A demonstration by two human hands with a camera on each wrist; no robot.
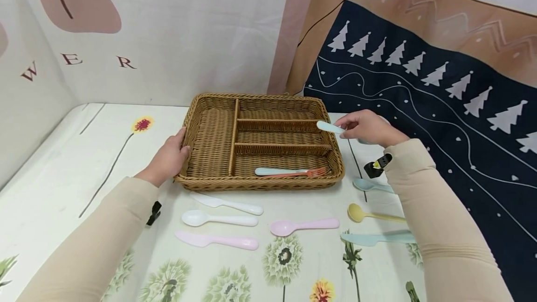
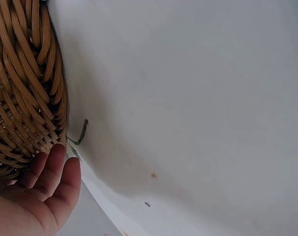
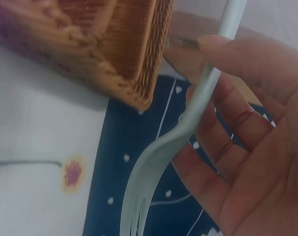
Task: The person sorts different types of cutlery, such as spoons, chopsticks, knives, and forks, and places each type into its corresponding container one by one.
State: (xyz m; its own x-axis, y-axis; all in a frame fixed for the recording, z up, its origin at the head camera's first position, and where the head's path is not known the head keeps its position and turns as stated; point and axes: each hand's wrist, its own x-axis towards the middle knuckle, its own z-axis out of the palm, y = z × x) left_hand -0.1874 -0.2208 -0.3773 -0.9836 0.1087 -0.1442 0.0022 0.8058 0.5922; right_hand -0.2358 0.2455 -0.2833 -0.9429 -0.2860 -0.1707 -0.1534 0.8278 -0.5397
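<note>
A brown wicker cutlery tray (image 1: 233, 139), split into several compartments, stands on the table. My left hand (image 1: 168, 157) grips its left side, thumb near the rim; in the left wrist view the fingers (image 2: 55, 169) lie against the outer weave. Just off the tray's right rim, my right hand (image 1: 362, 127) pinches a pale mint fork (image 3: 156, 155) between thumb and fingers. The fork's handle (image 1: 328, 127) points toward the tray, and its tines show in the right wrist view. In the front compartment lie an orange fork (image 1: 316, 172) and a pale blue utensil (image 1: 277, 171).
Before the tray lie a white knife (image 1: 226, 204), white spoon (image 1: 220, 218), pink knife (image 1: 216, 240) and pink spoon (image 1: 304, 226). To the right are a blue spoon (image 1: 369, 185), yellow spoon (image 1: 373, 213) and mint knife (image 1: 373, 238). Printed cloth (image 1: 189, 27) hangs behind.
</note>
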